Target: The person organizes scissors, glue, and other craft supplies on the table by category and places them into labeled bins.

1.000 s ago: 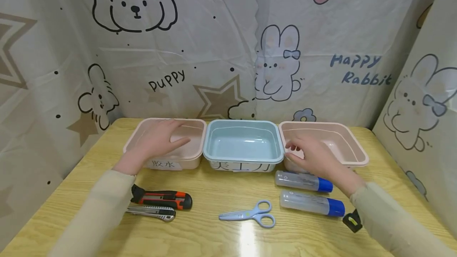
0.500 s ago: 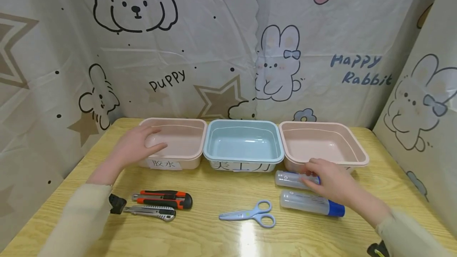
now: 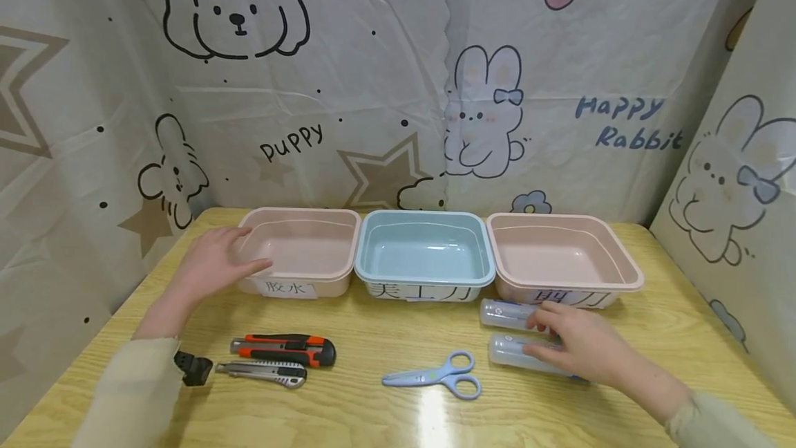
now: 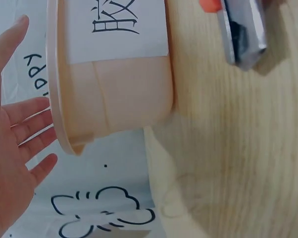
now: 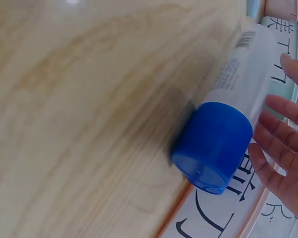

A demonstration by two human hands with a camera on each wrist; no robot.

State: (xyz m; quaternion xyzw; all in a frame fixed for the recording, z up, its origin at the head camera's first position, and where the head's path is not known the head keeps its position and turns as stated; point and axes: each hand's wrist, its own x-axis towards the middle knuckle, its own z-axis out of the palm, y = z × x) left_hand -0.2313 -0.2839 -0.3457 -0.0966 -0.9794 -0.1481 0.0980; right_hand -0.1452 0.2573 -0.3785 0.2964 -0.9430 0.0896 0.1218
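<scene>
My right hand reaches over two clear glue bottles with blue caps, its fingers relaxed and slightly bent. The front bottle and the back bottle lie on their sides, partly covered by that hand. In the right wrist view, the fingers stand beside a glue bottle, not curled round it. My left hand, thumb and fingers spread, is at the left end of the left pink bin; in the left wrist view its fingertips appear right at the bin's rim.
A blue bin and another pink bin continue the row, with paper labels on their fronts. Before them lie a red-and-black utility knife, a silver utility knife and blue scissors. A printed curtain hangs behind.
My right hand has come down and toward me from the right pink bin to the glue bottles. My left hand has drawn back leftward from over the left bin.
</scene>
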